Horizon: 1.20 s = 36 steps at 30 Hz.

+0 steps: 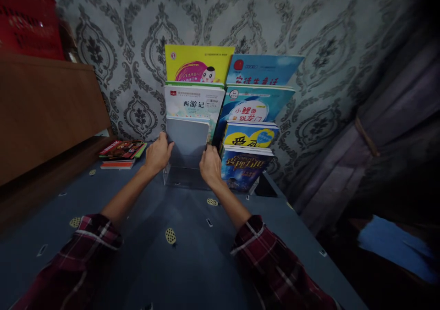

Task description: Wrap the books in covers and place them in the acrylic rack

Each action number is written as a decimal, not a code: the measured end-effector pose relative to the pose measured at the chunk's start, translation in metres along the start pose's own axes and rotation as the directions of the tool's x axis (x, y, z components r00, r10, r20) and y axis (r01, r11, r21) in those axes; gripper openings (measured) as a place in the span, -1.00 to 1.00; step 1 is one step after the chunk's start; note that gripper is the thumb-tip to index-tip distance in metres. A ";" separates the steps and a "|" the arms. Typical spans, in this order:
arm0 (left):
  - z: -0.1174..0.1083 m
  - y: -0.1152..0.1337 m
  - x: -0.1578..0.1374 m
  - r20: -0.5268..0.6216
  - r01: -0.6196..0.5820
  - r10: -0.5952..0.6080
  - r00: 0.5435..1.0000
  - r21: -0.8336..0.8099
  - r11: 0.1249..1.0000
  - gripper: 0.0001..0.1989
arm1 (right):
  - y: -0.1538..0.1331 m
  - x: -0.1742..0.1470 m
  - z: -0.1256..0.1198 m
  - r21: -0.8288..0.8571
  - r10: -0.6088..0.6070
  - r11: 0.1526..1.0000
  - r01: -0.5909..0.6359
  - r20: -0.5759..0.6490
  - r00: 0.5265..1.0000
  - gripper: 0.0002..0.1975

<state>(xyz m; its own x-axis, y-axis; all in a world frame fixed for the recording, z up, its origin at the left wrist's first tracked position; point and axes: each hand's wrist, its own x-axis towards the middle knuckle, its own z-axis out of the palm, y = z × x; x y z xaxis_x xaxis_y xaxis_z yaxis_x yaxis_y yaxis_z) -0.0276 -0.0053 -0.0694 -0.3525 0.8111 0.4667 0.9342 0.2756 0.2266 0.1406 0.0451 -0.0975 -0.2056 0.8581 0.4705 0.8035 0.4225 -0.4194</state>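
Note:
A plain grey-blue book (187, 140) stands upright between my two hands. My left hand (159, 153) grips its left edge, and my right hand (210, 164) has fingers closed at its right edge. The book's lower part is at a clear stepped book stand (178, 177). Directly behind it rises a white-covered book (194, 101), with a yellow book (199, 62) higher at the back. On the right half of the stand are a light-blue book (266, 67), a teal book (257, 101), a blue-and-yellow book (250, 135) and a dark-blue book (242, 168).
A small stack of books (123, 152) lies left of the stand. Beyond it are a wooden cabinet (51, 113) and a red basket (29, 23). Patterned wallpaper (140, 71) backs the table (144, 255). A grey curtain (347, 172) hangs at the right.

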 end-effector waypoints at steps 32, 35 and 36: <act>-0.009 0.000 0.003 0.028 -0.031 0.029 0.999 0.091 0.995 -0.71 | -0.005 0.004 0.009 0.011 0.058 0.998 -0.057 -0.081 0.995 -0.64; -0.011 0.001 0.003 0.038 -0.025 0.022 0.999 0.083 0.996 -0.71 | -0.005 0.005 0.009 0.017 0.065 0.998 -0.064 -0.078 0.995 -0.64; -0.011 0.001 0.002 0.042 -0.024 0.020 0.999 0.079 0.997 -0.71 | -0.005 0.005 0.009 0.014 0.068 0.998 -0.067 -0.073 0.995 -0.64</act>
<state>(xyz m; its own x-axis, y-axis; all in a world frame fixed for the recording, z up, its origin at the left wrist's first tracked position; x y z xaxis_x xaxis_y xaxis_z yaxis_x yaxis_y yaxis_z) -0.0280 -0.0088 -0.0584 -0.3307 0.8376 0.4347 0.9437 0.2960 0.1476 0.1307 0.0496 -0.1001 -0.1089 0.8613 0.4963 0.8075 0.3678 -0.4611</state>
